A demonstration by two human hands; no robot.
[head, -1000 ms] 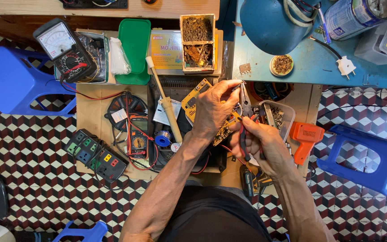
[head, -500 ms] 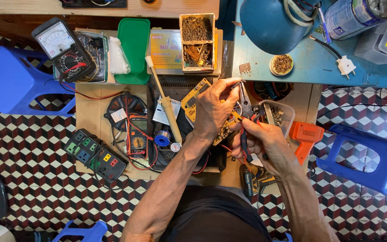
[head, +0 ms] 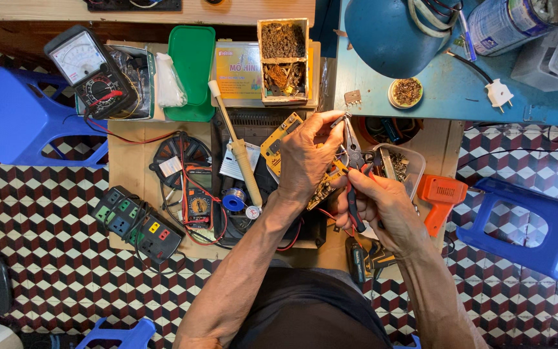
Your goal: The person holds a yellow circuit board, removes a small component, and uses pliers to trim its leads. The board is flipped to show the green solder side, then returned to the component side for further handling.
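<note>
Circuit board (head: 323,189), yellowish and small, is sitting near the middle of the frame, and the left hand (head: 308,158) is closing around it from above, so most of the board is being hidden. Going from big things to small: a blue stool (head: 14,116) is standing at the upper left, and another blue stool (head: 537,226) at the right edge. A green plastic tray (head: 192,71) is lying at the top, left of centre, beside an analog meter (head: 92,71). A black power strip (head: 138,224) is lying at the lower left of the wooden board. An orange tool (head: 442,197) is resting just right of the hands. A soldering iron (head: 237,152) is lying slanted, left of the left hand. The right hand (head: 382,203) is gripping pliers (head: 354,174) with red and black handles; their tips are pointing up, close to the left fingertips (head: 334,124).
</note>
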